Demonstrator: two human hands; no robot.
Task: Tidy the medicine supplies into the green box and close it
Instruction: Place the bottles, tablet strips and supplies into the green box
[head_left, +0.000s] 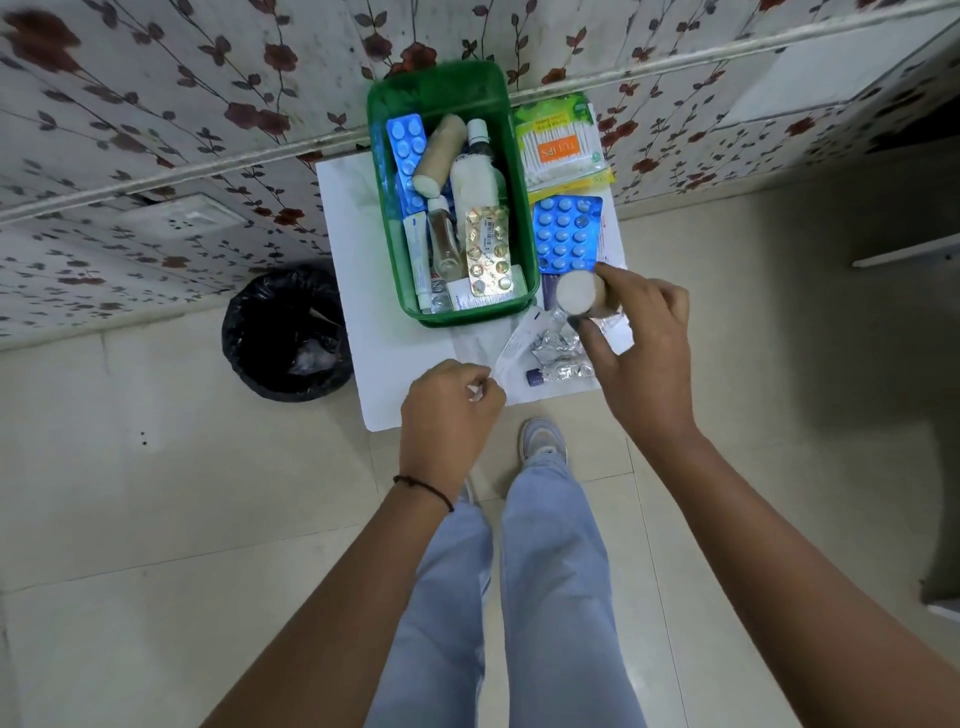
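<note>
left hand (451, 402) curled, contents unclear

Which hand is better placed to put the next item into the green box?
Right. The right hand already holds a bandage roll beside the green box; the left hand is curled at the table's near edge.

1. The open green plastic box (382, 171) is crowded with blister strips, bottles and a tan bandage roll (439, 156); little bare floor shows inside.
2. The small white table (353, 218) is bare left of the box.
3. Right of the box, a cotton-bud packet (561, 143), a blue blister sheet (566, 234) and silver foil strips (558, 353) fill the surface.
4. A black-lined round bin (285, 332) stands beside the table's left edge.
</note>
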